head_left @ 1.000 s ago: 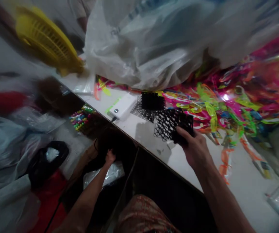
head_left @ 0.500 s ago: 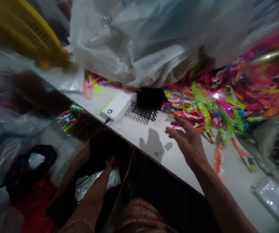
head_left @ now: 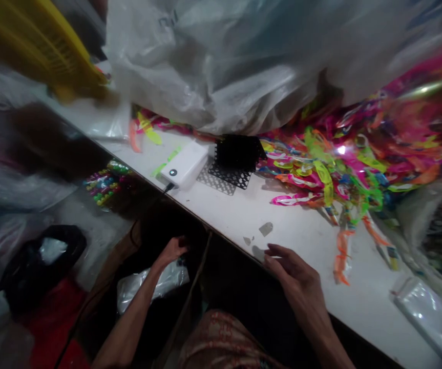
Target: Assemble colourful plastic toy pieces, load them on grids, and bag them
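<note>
My right hand point(head_left: 295, 269) hovers at the front edge of the white table point(head_left: 221, 220), its fingers stretched out with nothing between them. Close to its fingertips lies a small grey scrap point(head_left: 266, 228), with a tinier one beside it. Below the table edge, in shadow, is my left hand point(head_left: 173, 250). Its fingers look curled together; whatever they hold, if anything, is lost in the dark. A clear plastic packet point(head_left: 132, 292) lies just beneath that hand. Beyond my right hand a tangled heap of bright plastic strips point(head_left: 324, 174) spreads over the table, a pink looped strip point(head_left: 288, 200) nearest.
A white box-shaped device point(head_left: 186, 164) with a cable stands by black perforated sheets point(head_left: 236, 159). Behind them bulges a large translucent bag point(head_left: 213, 66). A yellow basket point(head_left: 44, 41) is at upper left, a clear packet point(head_left: 428, 312) at lower right, a black bag point(head_left: 44, 261) below left.
My right hand has drawn back from the pink strips toward the table's front edge. My left hand has shifted slightly up and left, below the table edge.
</note>
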Demonstrator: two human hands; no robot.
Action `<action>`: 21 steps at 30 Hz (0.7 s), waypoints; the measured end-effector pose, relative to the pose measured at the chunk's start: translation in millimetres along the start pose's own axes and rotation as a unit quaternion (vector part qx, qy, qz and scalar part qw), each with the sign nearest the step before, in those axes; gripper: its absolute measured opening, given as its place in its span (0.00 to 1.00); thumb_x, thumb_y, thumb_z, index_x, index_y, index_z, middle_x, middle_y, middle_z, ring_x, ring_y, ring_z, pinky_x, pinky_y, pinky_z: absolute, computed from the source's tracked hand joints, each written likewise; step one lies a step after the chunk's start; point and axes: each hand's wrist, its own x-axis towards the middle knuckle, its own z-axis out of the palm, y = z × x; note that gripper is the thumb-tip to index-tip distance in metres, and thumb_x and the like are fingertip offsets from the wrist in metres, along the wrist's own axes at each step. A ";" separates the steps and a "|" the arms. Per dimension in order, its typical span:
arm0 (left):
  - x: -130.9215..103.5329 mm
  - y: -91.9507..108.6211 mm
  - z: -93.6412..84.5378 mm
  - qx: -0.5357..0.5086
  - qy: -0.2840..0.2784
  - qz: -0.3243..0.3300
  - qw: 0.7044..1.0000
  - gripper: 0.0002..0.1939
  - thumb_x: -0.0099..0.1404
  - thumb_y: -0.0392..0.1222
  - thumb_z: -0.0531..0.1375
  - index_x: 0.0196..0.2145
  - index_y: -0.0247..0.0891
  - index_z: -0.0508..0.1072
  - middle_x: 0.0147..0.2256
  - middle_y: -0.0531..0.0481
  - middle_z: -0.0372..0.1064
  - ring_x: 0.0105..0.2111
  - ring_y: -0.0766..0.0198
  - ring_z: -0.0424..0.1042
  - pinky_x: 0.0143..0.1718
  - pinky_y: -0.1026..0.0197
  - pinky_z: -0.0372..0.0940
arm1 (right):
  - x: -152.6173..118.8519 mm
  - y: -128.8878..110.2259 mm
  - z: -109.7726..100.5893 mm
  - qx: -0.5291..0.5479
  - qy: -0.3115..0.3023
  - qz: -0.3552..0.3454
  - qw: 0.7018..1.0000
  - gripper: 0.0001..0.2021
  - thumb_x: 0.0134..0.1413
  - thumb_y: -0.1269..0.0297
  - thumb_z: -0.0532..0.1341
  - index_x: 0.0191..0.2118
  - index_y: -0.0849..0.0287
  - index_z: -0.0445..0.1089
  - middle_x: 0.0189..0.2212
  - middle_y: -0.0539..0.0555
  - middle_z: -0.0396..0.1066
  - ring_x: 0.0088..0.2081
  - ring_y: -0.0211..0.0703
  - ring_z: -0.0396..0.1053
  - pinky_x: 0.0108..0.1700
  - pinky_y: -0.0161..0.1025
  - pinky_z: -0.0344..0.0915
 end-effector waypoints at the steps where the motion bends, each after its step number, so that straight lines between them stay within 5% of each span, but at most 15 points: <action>1: -10.6 9.8 -8.7 -0.027 -0.021 0.007 0.999 0.17 0.53 0.53 0.61 0.28 0.34 0.69 0.23 0.54 0.62 0.26 0.67 0.62 0.27 0.64 0.58 | -0.3 -2.0 10.1 -0.010 -0.038 -0.024 0.999 0.20 0.48 0.54 0.61 0.44 0.61 0.68 0.35 0.56 0.73 0.31 0.42 0.70 0.33 0.38 0.66; 7: -64.6 78.4 -28.6 -0.199 -0.091 0.044 0.975 0.19 0.44 0.51 0.67 0.21 0.33 0.67 0.19 0.57 0.58 0.21 0.72 0.56 0.24 0.68 0.52 | -7.0 -17.9 64.3 -0.124 -0.243 -0.134 0.953 0.30 0.43 0.63 0.65 0.55 0.59 0.63 0.43 0.57 0.70 0.36 0.43 0.69 0.39 0.41 0.67; 10: -65.4 107.3 -16.9 -0.338 -0.003 0.078 0.938 0.18 0.50 0.50 0.65 0.35 0.35 0.73 0.29 0.51 0.69 0.30 0.66 0.67 0.33 0.66 0.60 | 7.8 -48.8 65.2 -0.055 -0.282 -0.154 0.945 0.14 0.49 0.65 0.61 0.44 0.59 0.70 0.34 0.52 0.72 0.36 0.41 0.69 0.38 0.37 0.66; 12: -56.4 110.1 -6.5 -0.400 0.045 0.108 0.909 0.25 0.57 0.57 0.58 0.45 0.37 0.71 0.39 0.46 0.71 0.38 0.60 0.69 0.40 0.60 0.63 | 30.9 -79.1 56.1 0.002 -0.243 -0.166 0.956 0.12 0.48 0.63 0.62 0.40 0.60 0.70 0.28 0.49 0.71 0.30 0.37 0.67 0.32 0.34 0.65; 14: -43.6 95.3 3.8 -0.320 0.026 0.099 0.942 0.28 0.62 0.60 0.48 0.45 0.35 0.70 0.41 0.43 0.72 0.39 0.58 0.70 0.41 0.57 0.64 | 59.1 -108.7 44.3 0.093 -0.160 -0.172 0.968 0.14 0.48 0.59 0.63 0.41 0.60 0.69 0.26 0.48 0.69 0.25 0.35 0.65 0.27 0.33 0.64; 17: -24.5 48.3 16.5 -0.038 -0.031 -0.002 0.999 0.24 0.65 0.54 0.47 0.39 0.31 0.72 0.35 0.43 0.73 0.35 0.60 0.71 0.40 0.58 0.64 | 88.4 -130.7 32.5 0.208 -0.123 -0.156 0.958 0.13 0.50 0.55 0.60 0.37 0.58 0.68 0.32 0.50 0.69 0.27 0.36 0.68 0.28 0.34 0.66; 21: -18.6 -24.9 29.5 0.126 0.031 -0.105 0.986 0.15 0.63 0.47 0.54 0.36 0.31 0.71 0.36 0.44 0.71 0.37 0.61 0.69 0.41 0.55 0.64 | 70.5 -93.2 34.1 0.131 -0.046 -0.122 0.983 0.19 0.46 0.55 0.64 0.43 0.58 0.68 0.30 0.52 0.71 0.27 0.38 0.69 0.29 0.35 0.67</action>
